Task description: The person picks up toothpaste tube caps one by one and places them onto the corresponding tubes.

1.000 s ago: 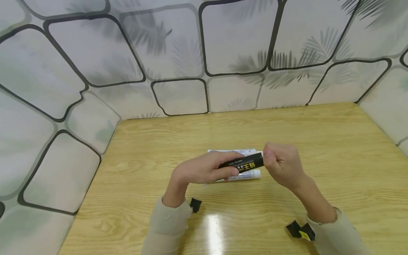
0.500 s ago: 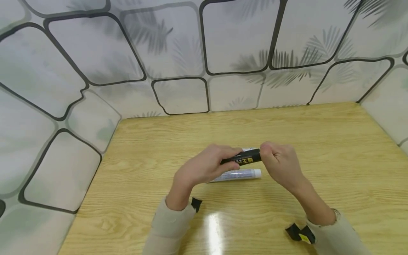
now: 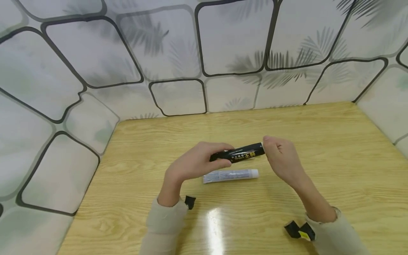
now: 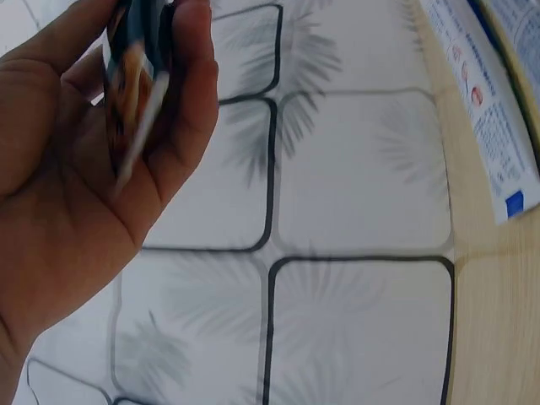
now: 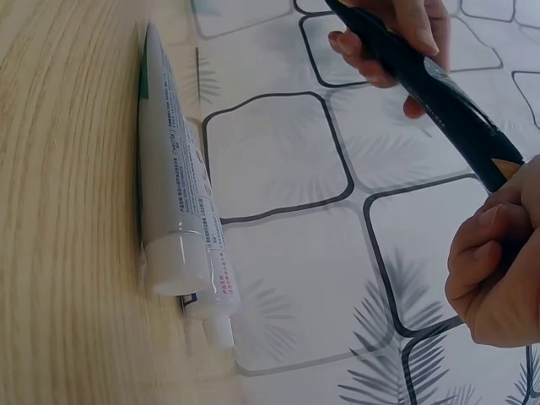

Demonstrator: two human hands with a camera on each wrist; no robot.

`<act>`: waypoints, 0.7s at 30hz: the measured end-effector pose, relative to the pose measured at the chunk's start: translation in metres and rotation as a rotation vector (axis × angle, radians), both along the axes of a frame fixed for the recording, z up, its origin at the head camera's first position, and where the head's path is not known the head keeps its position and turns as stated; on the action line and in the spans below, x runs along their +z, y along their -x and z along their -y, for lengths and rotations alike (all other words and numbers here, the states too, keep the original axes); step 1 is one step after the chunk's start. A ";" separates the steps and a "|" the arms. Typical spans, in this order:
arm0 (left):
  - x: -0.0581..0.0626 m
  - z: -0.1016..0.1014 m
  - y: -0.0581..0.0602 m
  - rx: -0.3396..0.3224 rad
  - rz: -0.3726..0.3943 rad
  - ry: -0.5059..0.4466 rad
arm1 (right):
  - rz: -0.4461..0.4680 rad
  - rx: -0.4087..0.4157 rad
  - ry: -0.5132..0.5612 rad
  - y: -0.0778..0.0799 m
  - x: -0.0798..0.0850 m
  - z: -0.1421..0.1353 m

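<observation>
A black toothpaste tube [image 3: 243,153] with yellow lettering is held above the table, its cap end to the right and slightly raised. My left hand [image 3: 197,161] pinches it near the tail between thumb and fingers; the left wrist view shows the flat tail end inside the palm. My right hand [image 3: 283,161] is curled round the cap end, with a sliver of white at the thumb and the cap otherwise hidden. Below lies a white tube [image 3: 231,175] with a white cap. Beside it in the right wrist view is a second white tube [image 5: 221,278], mostly hidden in the head view.
The wooden table [image 3: 153,141] meets a patterned backdrop [image 3: 234,39] at the back and sides. A black piece [image 3: 190,202] shows at the left sleeve. More black pieces [image 3: 292,229], one with a yellow mark, are by the right sleeve.
My left hand has shifted left toward the tube's tail, uncovering more of its black body. The tube has risen slightly, showing more of the front white tube. My right hand stays at the cap end.
</observation>
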State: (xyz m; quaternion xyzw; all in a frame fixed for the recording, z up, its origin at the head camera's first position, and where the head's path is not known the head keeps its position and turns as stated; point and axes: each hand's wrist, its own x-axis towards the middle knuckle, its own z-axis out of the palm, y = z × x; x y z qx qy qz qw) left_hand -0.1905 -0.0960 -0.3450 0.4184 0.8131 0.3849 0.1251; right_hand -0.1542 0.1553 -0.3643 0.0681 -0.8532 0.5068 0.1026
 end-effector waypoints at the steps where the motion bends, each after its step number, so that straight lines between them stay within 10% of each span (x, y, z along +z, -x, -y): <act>1: 0.000 0.005 0.000 0.008 0.022 -0.012 | -0.019 -0.015 0.016 0.001 0.001 0.000; 14: -0.003 0.026 0.011 0.198 0.148 -0.344 | -0.007 -0.106 0.276 0.004 0.003 -0.006; 21: -0.002 0.018 0.005 0.195 0.003 -0.385 | 0.173 -0.087 0.351 0.010 0.008 -0.014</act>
